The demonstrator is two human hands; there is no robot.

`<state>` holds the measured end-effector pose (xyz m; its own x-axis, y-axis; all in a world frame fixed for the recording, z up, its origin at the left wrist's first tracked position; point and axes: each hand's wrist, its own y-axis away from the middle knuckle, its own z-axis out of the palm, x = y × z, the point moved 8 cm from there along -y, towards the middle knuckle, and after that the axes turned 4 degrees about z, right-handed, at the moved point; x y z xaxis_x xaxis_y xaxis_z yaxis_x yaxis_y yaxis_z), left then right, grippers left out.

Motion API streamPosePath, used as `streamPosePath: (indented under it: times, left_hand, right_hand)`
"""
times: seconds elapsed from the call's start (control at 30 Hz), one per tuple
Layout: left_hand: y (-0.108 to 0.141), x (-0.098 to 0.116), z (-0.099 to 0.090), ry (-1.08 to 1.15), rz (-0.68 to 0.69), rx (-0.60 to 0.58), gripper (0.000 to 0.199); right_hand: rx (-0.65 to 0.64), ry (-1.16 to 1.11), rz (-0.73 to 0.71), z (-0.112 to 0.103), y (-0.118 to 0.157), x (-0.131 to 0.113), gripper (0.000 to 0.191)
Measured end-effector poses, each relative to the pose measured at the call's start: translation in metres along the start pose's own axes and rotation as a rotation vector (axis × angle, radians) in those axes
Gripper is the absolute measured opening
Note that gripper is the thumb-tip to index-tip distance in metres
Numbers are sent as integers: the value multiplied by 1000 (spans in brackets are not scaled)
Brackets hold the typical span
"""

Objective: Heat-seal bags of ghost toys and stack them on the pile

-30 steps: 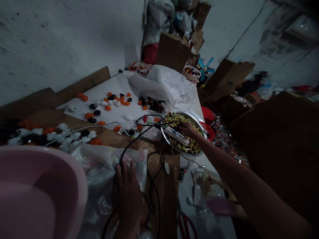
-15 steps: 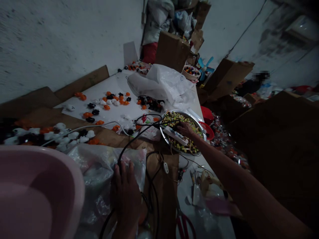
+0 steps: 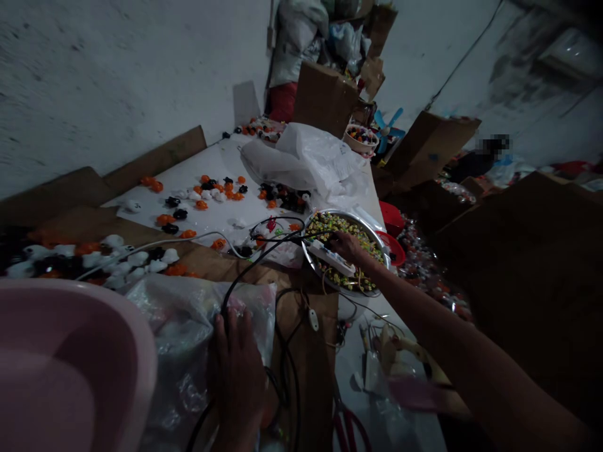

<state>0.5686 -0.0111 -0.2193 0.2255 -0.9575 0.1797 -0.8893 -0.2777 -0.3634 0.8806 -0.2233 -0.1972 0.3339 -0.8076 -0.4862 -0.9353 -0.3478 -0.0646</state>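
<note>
Fingers spread flat, your left hand presses on a crinkled clear plastic bag at the near edge of the bench, with a black cable running past its fingertips; it grips nothing. Your right hand reaches into the round metal bowl near the bench's right edge, fingers curled down among small yellow and green beads; you cannot tell whether they pinch any. A white power strip lies across the bowl, just beside that hand. Smooth pink plastic basin fills the near left corner. Small orange, black and white plastic pieces scatter over the white bench top, beyond brown cardboard.
</note>
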Motion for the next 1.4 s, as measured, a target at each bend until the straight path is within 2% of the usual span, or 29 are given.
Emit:
streamPosePath:
  times: [0.13, 0.23, 0.53, 0.7, 0.87, 1.03, 1.23, 1.4]
  left_hand:
    - [0, -2, 4, 19, -2, -3, 44]
    - [1, -3, 6, 63, -9, 2, 44]
    - [4, -4, 12, 67, -4, -28, 44]
    - [3, -2, 8, 55, -4, -24, 45]
    - [3, -2, 7, 81, -6, -18, 45]
    - [3, -1, 7, 60, -25, -26, 46]
    - [3, 1, 4, 41, -2, 15, 43]
    - [3, 1, 7, 46, 2, -3, 43]
  right_hand:
    - [-106, -34, -43, -1, 0, -12, 10]
    - [-94, -61, -42, -6, -3, -11, 9]
    - [-120, -308, 102, -2, -5, 24, 28]
    - [-74, -353, 92, -9, -5, 28, 33]
    - [-97, -374, 95, 1, 1, 33, 32]
    - [-74, -298, 57, 1, 7, 30, 33]
    - [-6, -112, -2, -10, 15, 8, 21]
    - [-60, -39, -13, -10, 5, 1, 16]
